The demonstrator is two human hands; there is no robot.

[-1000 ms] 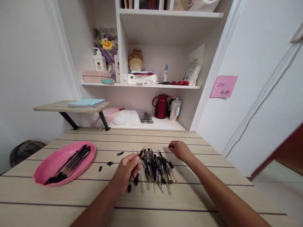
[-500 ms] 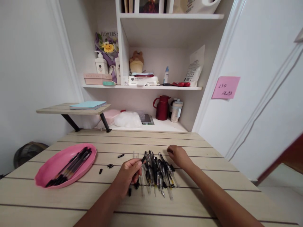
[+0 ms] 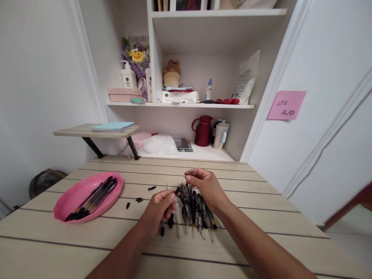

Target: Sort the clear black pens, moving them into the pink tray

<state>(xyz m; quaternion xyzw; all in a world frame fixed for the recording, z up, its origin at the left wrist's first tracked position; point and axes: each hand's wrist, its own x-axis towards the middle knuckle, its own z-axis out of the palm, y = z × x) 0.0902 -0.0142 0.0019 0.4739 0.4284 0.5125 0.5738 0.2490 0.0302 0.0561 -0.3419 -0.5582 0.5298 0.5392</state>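
My left hand (image 3: pixel 159 207) is closed round a black pen (image 3: pixel 176 191) whose tip sticks out up and to the right. Just above that tip my right hand (image 3: pixel 204 186) pinches something small that I cannot make out. Under both hands lies a pile of pens (image 3: pixel 193 211) with clear barrels and black grips. Several loose black caps (image 3: pixel 139 200) are scattered on the wooden table (image 3: pixel 261 217) to the left of the pile. A pink oval tray (image 3: pixel 72 193) at the left holds several black pens.
A low wooden riser (image 3: pixel 95 132) with a blue notebook stands at the table's back left. Behind it, white shelves hold a red jug (image 3: pixel 202 131), a cup, bottles and a soft toy. A pink sticky note (image 3: pixel 286 105) hangs on the right wall.
My right hand has come from the table beyond the pile, leftwards and up, to the tip of the pen in my left hand. The left hand has hardly moved.
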